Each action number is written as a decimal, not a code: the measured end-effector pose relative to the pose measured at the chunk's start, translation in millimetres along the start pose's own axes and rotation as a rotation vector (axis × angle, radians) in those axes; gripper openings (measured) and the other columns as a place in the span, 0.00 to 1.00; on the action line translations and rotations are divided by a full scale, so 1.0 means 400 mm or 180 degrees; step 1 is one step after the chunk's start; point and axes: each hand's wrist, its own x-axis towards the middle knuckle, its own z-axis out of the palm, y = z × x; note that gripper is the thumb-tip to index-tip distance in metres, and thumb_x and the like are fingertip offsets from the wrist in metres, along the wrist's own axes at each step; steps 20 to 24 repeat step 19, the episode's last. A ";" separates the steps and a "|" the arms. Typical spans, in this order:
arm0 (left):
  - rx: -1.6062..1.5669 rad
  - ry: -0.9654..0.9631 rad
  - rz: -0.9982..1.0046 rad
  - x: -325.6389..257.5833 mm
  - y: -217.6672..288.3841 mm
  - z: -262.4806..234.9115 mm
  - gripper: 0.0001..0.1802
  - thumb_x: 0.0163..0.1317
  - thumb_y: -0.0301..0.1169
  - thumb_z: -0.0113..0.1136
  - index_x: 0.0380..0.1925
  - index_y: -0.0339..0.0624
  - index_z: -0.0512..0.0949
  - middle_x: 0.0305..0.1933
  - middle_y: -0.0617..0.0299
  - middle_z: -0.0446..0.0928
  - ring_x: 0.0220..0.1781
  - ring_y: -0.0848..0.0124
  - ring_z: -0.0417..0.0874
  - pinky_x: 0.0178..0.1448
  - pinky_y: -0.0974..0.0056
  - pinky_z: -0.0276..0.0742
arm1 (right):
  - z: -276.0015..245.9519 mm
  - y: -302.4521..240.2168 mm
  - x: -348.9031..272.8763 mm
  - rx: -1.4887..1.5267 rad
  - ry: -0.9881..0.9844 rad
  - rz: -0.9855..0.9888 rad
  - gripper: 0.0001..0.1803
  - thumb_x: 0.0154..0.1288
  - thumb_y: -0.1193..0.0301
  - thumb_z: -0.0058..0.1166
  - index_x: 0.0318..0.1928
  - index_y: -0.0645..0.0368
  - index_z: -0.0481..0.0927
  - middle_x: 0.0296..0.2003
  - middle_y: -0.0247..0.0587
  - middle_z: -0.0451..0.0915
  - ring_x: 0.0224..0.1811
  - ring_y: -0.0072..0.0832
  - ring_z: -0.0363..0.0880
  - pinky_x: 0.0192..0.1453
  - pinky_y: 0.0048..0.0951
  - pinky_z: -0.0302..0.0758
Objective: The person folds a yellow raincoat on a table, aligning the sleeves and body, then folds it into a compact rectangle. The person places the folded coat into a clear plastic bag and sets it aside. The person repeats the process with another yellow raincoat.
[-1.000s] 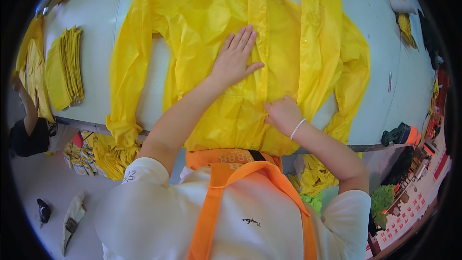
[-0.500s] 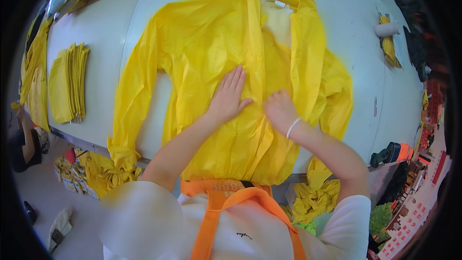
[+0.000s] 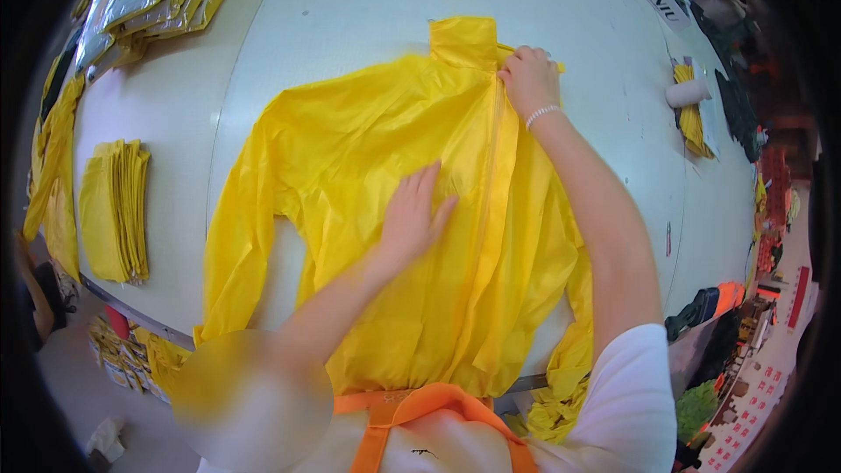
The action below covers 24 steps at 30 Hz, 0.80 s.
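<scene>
A yellow rain jacket [image 3: 350,149] lies spread on the pale table, collar away from me and hem at the near edge. Its front zipper edge runs from the collar down to the hem, and the two fronts now meet along it. My left hand [image 3: 412,212] rests flat on the jacket's left front, fingers stretched out. At the collar, my right hand [image 3: 531,79] has its fingers curled round the right-hand edge of the fabric. A beaded bracelet circles that wrist. The jacket's right sleeve is partly hidden behind my right arm.
Folded yellow garments [image 3: 114,210] stand stacked at the left. Bagged yellow packages [image 3: 166,0] lie at the far left. A white roll [image 3: 687,94] sits on yellow strips at the right. Dark and orange cloth [image 3: 714,305] lies at the table's right edge. Another person's arm shows at the far left.
My right hand has moved from the jacket's middle up to the collar, and the right front now covers the opening. My left hand stays flat on the jacket. The view has shifted.
</scene>
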 end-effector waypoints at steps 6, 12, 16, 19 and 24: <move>0.0137 0.0466 -0.0417 0.359 -0.020 0.041 0.28 0.59 0.46 0.59 0.47 0.33 0.69 0.46 0.47 0.74 0.49 0.53 0.75 0.48 0.57 0.75 | 0.021 -0.044 -0.135 0.1807 0.0982 0.1434 0.08 0.58 0.71 0.58 0.36 0.62 0.80 0.35 0.41 0.79 0.42 0.35 0.76 0.48 0.33 0.73; 0.0632 -0.0777 -0.1163 0.510 -0.015 0.048 0.27 0.54 0.53 0.60 0.34 0.36 0.78 0.35 0.50 0.80 0.39 0.55 0.81 0.41 0.55 0.77 | 0.120 -0.037 -0.118 0.2927 0.0944 0.1537 0.10 0.59 0.72 0.58 0.39 0.66 0.81 0.30 0.47 0.81 0.29 0.33 0.80 0.37 0.28 0.75; 0.0709 -0.0846 -0.1053 0.558 -0.050 0.101 0.23 0.54 0.50 0.62 0.31 0.37 0.80 0.34 0.51 0.81 0.40 0.58 0.82 0.42 0.57 0.78 | 0.162 -0.058 -0.104 0.2961 0.0674 0.1666 0.09 0.57 0.70 0.59 0.35 0.65 0.82 0.29 0.48 0.81 0.29 0.34 0.79 0.37 0.29 0.75; 0.0663 -0.0786 -0.1067 0.569 -0.073 0.138 0.22 0.53 0.48 0.63 0.34 0.38 0.81 0.36 0.50 0.81 0.42 0.59 0.83 0.43 0.57 0.78 | 0.187 -0.061 -0.099 0.2957 0.0608 0.1858 0.10 0.56 0.69 0.61 0.34 0.64 0.83 0.29 0.49 0.81 0.30 0.34 0.80 0.37 0.30 0.75; 0.0663 -0.0786 -0.1067 0.569 -0.073 0.138 0.22 0.53 0.48 0.63 0.34 0.38 0.81 0.36 0.50 0.81 0.42 0.59 0.83 0.43 0.57 0.78 | 0.187 -0.061 -0.099 0.2957 0.0608 0.1858 0.10 0.56 0.69 0.61 0.34 0.64 0.83 0.29 0.49 0.81 0.30 0.34 0.80 0.37 0.30 0.75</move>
